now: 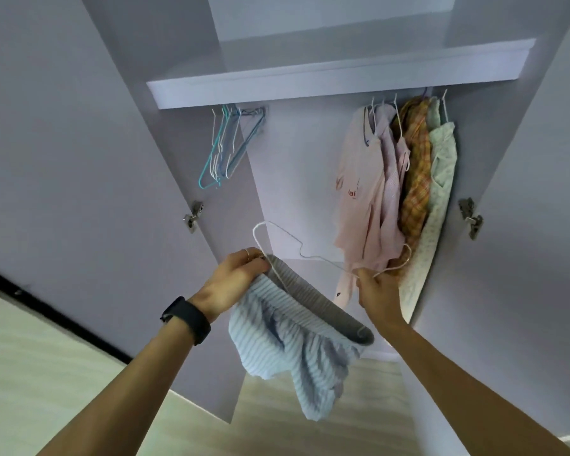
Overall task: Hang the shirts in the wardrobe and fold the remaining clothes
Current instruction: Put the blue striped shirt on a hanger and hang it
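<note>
Head view: fingers of left hand [236, 274] clutch striped shirt [287, 350]; those of right hand [377, 291] pinch hanger [313, 257], partly hidden inside.

One head cam feeding, wide-angle. It's sitting at the person's head and facing forward, straight into the open wardrobe [297, 179] at close range. The interior is filling most of the frame, with the shelf [310, 83] running across near the top and the floor [30, 373] showing in the lower corners. Both forearms are showing from the bottom edge, left hand [234, 278] and right hand [379, 291] sitting just below centre. The lens is splaying the doors [63, 159] outward at both sides.
</note>
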Available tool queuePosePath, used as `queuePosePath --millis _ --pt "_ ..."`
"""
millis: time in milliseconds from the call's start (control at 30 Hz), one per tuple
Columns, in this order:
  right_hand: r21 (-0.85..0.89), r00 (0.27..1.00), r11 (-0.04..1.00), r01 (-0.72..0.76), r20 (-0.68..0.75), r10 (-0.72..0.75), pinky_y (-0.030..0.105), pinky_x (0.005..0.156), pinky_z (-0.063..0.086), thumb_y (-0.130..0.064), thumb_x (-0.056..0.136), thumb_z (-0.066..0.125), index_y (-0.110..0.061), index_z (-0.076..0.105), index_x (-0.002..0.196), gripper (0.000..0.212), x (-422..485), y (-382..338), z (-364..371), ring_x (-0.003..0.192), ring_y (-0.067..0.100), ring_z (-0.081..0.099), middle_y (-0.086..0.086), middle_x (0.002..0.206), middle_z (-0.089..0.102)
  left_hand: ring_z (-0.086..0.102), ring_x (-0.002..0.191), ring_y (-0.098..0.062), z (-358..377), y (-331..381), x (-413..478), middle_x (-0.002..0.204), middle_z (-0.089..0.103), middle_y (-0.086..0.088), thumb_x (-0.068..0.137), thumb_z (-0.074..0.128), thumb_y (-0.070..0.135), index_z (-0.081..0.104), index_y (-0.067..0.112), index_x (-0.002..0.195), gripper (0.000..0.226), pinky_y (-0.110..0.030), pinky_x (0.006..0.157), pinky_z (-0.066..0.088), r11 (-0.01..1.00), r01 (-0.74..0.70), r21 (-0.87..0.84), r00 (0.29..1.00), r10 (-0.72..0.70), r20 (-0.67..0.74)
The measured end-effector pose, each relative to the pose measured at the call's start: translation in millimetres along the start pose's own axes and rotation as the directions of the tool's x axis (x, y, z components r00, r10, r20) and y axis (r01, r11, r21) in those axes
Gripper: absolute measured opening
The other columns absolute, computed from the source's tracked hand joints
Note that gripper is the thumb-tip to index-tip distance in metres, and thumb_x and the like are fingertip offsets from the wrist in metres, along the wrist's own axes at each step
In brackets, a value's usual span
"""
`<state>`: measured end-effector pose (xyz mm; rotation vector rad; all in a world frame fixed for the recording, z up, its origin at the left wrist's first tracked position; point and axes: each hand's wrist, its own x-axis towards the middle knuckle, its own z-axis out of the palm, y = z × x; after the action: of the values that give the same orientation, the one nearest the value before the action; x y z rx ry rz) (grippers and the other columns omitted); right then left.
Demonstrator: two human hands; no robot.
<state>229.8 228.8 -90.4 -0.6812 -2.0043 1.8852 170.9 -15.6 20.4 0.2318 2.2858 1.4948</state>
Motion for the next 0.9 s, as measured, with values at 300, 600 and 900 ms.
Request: queuePosePath --millis 300,600,900 --pt "-0.33 0.879 0.815 0.476 0.214 -0.426 0.017 0.044 0.025 -0.025 0.087 0.053 -0.018 0.031 0.045 0.048 8.9 -18.2 -7.8 0.037 0.008 0.031 -0.007 0.039 0.031 0.064 0.081 -0.014 -47.8 -18.6 9.1 0.084 0.069 0.007 0.096 0.047 0.022 0.07 0.028 0.092 0.024 -0.021 0.066 0.048 0.895 0.059 0.441 0.926 0.115 -0.359" --pt "-0.636 0.751 0.417 0.649 0.447 -0.486 0.029 0.052 0.032 -0.034 0.099 0.053 -0.016 0.034 0.051 0.055 13.5 -89.5 31.5 0.05 0.026 0.051 -0.001 0.045 0.039 0.062 0.086 -0.032 -28.9 -7.6 19.9 0.093 0.068 0.0 0.09 0.04 0.04 0.06 0.035 0.104 0.025 -0.035 0.07 0.05 0.643 -0.096 0.76 0.903 0.378 -0.206" --pt "-0.654 0.738 0.342 0.674 0.603 -0.302 0.037 0.064 0.052 -0.038 0.092 0.059 -0.012 0.047 0.054 0.048 19.4 -128.2 37.1 0.061 0.027 0.055 0.005 0.052 0.049 0.059 0.071 -0.011 -19.2 -13.9 36.6 0.085 0.067 0.008 0.103 0.045 0.026 0.062 0.029 0.088 0.023 -0.028 0.069 0.043 0.836 -0.201 0.51 0.884 0.379 -0.273"
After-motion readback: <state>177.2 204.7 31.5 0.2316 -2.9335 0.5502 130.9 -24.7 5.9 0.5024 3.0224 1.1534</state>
